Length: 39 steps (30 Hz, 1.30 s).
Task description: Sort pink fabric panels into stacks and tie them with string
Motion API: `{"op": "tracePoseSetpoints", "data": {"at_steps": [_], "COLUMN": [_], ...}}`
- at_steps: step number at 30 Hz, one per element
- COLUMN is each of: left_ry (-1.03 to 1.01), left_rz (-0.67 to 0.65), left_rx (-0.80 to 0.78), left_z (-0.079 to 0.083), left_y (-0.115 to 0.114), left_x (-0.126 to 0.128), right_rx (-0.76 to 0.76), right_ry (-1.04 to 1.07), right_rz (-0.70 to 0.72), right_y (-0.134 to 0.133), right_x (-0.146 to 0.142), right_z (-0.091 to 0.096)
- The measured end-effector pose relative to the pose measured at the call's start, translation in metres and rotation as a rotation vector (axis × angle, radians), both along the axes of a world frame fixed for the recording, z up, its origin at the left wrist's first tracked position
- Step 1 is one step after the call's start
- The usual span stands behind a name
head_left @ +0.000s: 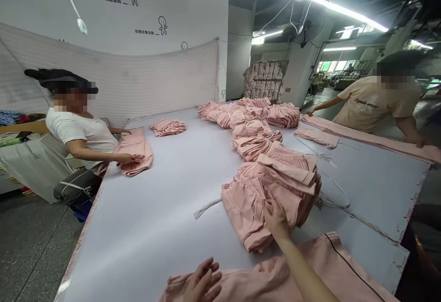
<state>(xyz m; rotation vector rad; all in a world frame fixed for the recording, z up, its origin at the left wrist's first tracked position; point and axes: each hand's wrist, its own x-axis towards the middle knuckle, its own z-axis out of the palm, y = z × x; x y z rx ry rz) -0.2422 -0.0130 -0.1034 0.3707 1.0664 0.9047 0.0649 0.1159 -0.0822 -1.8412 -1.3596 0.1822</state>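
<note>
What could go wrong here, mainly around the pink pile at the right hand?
1. The right hand has its fingers on the pile of folded pink garments; a tug might drag neighbours along or slump it.
2. White strips stick out beside the pile and could snag.
3. The spread pink garment by the left hand might crease if leaned on.
</note>
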Motion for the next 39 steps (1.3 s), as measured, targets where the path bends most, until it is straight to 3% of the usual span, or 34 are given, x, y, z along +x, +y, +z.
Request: {"op": "tracePoseSetpoints", "data": {"at_steps": [3, 6, 9, 12, 16, 19, 26, 33, 36, 39], "left_ry": [-0.081, -0.088, -0.047, 0.039, 0.164, 0.202, 0.405, 0.72, 0.77, 0.802], "left_rz": [-0.011, 0.019, 0.008, 0.074, 0.128, 0.078, -0.033, -0.104, -0.159, -0.197], "left_rx": [0.044, 0.014, -0.026, -0.069, -0.148, -0.119, 0.224, 0.591, 0.664, 0.7], "left_z": [0.027, 0.044, 0.043, 0.024, -0.003, -0.01, 0.003, 0.007, 0.009, 0.009], "left_y": [0.048, 0.093, 0.127, 0.143, 0.147, 0.143, 0.123, 0.102, 0.098, 0.098], "left_x": [0.034, 0.068, 0.092, 0.106, 0.114, 0.114, 0.097, 0.105, 0.11, 0.111], "right_rx": [0.276, 0.344, 0.322, 0.228, 0.051, -0.032, -0.173, -0.431, -0.447, -0.434], "right_ry": [-0.319, -0.518, -0.582, -0.527, -0.419, -0.429, -0.566, -0.097, -0.073, -0.064], "right_rz": [0.254, 0.381, 0.405, 0.427, 0.48, 0.424, 0.268, 0.247, 0.275, 0.299], "right_y": [-0.019, -0.036, -0.05, -0.057, -0.051, -0.034, 0.002, 0.033, 0.035, 0.031], "right_x": [-0.018, -0.036, -0.044, -0.043, -0.044, -0.056, -0.077, -0.046, -0.043, -0.045], "right_z": [-0.011, -0.031, -0.05, -0.056, -0.034, -0.017, -0.016, 0.021, 0.029, 0.025]}}
